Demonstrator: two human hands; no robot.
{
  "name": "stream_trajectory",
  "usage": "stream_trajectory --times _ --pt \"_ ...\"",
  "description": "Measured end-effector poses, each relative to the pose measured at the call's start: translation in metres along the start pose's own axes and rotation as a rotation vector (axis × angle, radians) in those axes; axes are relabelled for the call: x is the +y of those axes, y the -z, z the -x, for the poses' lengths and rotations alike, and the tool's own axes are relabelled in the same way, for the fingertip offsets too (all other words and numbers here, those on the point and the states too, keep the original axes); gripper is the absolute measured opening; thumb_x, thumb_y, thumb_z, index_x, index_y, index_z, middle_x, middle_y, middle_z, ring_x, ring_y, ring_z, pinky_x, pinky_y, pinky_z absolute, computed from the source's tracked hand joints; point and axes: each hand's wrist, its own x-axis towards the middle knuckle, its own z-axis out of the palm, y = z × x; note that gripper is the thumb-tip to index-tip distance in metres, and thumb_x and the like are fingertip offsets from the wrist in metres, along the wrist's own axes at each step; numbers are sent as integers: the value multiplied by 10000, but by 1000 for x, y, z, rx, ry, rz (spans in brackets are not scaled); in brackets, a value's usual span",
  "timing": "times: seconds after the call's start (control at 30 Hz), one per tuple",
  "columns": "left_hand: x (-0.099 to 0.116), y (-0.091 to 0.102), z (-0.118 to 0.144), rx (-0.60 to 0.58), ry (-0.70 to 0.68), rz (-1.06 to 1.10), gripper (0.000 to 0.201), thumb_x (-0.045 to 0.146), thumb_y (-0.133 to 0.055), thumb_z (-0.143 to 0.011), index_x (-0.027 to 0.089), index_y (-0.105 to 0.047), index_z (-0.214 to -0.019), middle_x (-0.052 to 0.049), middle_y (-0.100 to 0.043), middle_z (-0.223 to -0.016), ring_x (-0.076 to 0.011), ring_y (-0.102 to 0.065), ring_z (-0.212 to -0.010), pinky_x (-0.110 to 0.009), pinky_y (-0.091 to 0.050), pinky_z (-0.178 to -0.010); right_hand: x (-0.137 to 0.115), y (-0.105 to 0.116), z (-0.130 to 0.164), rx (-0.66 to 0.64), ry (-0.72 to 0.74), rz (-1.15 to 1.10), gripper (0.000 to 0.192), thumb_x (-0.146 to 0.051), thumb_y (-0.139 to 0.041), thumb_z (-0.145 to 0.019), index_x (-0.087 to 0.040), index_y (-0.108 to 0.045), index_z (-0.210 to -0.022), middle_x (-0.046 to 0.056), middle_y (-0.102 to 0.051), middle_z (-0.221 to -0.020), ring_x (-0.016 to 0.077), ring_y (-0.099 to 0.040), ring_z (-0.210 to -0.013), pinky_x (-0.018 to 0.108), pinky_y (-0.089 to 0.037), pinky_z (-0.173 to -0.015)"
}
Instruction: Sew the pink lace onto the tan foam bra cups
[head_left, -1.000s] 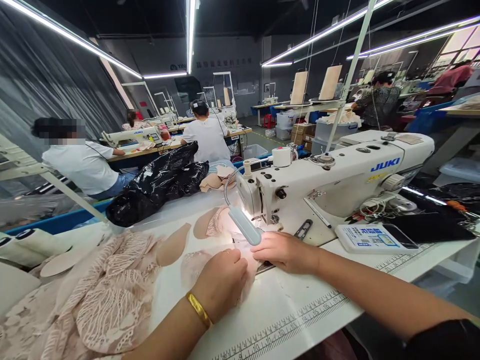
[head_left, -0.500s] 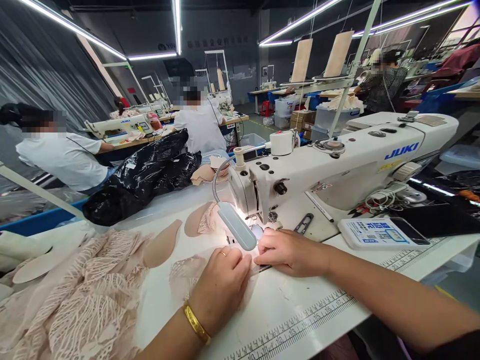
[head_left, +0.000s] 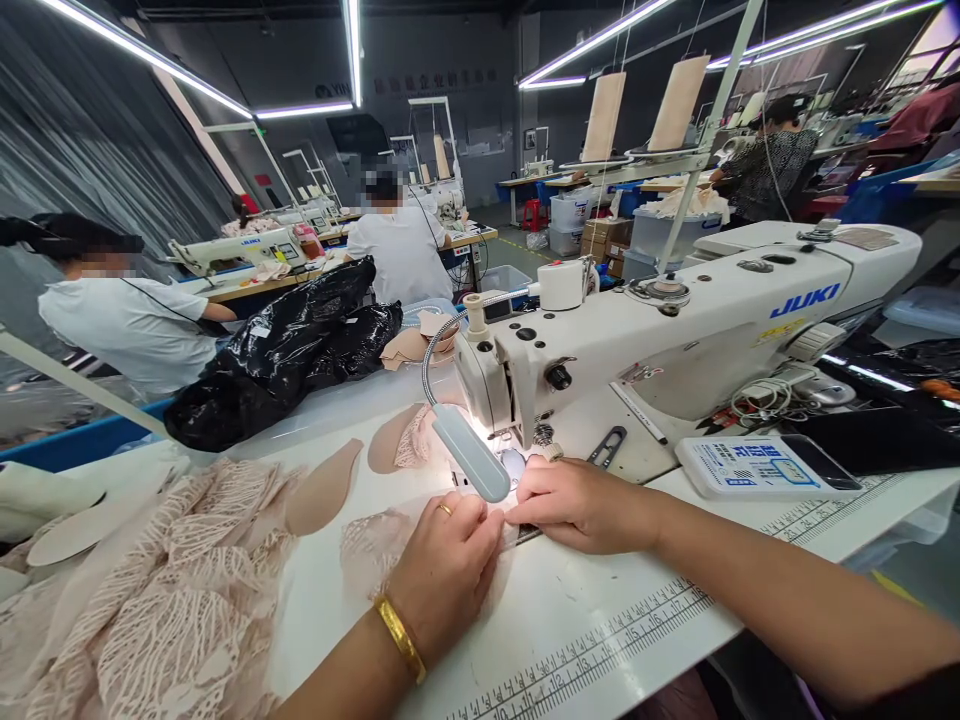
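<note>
Both hands flat on pink lace piece (head_left: 375, 545) at sewing machine (head_left: 675, 330) needle: left hand (head_left: 442, 575) pressing near-left, right hand (head_left: 577, 505) pinching its edge, closer to needle.

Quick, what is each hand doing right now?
Left hand: curled, pressing the pale pink lace fabric piece flat on the white sewing table.
Right hand: fingers down on the fabric by the needle; grip cannot be told.

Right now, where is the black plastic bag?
In the head view the black plastic bag lies at the table's far left edge, behind the pink lace pile and left of the sewing machine.
</note>
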Motion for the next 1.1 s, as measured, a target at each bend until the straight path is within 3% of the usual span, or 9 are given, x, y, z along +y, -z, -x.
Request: stream_trajectory --times 0.33,0.6,0.83,1.1 --pt "-5 -3 -4 49 -29 84 250 122 -436 -1022 150 -649 -1148 -112 -749 -998 -242 -666 -897 -439 -437 -845 2 -6 -2 10 -90 71 283 -137 -488 -967 -209 -752 -1037 48 -582 -830 196 -463 -755 307 -352 -660" --pt "-22 -3 -15 24 -74 33 245 193 -459 -1014 191 -696 -1075 -109 -749 -1069 -277 -655 -951 -464 -437 -859 2 -8 -5 55 -165 86 215 -90 -507 -909 -191 -663 -801 27 -519 -766 191 -426 -747 293 -322 -636" --pt "-48 -12 -21 25 -143 6 160 222 -604 -953 239 -738 -1038 -59 -742 -1063 -249 -658 -976 -466 -395 -1017 1 -8 -8 71 -266 77 215 -38 -512 -864 -188 -657 -812 9 -487 -737 183 -396 -735 274 -306 -634" --pt "-58 -13 -25 37 -158 133 209 221 -535 -995 253 -739 -1024 -52 -769 -1118 -240 -670 -1019 -442 -339 -1022 -1 -10 -10 80 -278 97 284 -29 -506 -847 -209 -710 -932 1 -458 -720 187 -361 -710 280 -286 -626"
